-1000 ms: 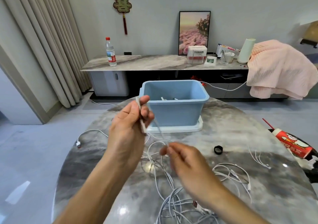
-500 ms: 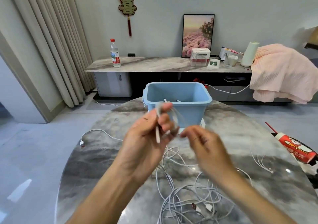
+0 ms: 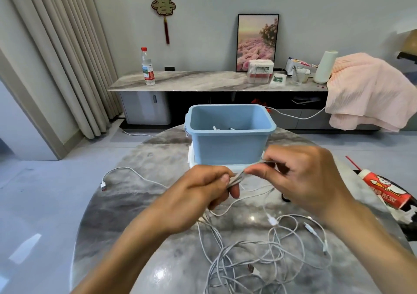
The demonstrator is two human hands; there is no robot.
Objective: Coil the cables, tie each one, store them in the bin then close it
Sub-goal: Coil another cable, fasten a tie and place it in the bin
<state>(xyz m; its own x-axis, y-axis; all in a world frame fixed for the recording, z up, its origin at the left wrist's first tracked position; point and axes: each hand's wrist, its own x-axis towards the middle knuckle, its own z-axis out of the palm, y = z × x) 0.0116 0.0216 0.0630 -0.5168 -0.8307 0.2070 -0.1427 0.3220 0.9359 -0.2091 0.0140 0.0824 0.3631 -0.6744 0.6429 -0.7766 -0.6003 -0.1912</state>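
Left hand [image 3: 200, 190] pinches one end of the folded white cable [image 3: 242, 176], and right hand [image 3: 300, 176] pinches the other, keeping the loops tight for tying (my guess). It's held just above the table [image 3: 135, 203], in front of the open blue bin [image 3: 228, 142].

Bin [image 3: 228, 149] top open, loose cables [image 3: 259, 257] clutter near table [image 3: 144, 194], left side free

A single head-worn wide-angle view looks forward and down from close above the round grey marble table [image 3: 140, 194], which fills the lower frame; the far wall bends across the upper frame.
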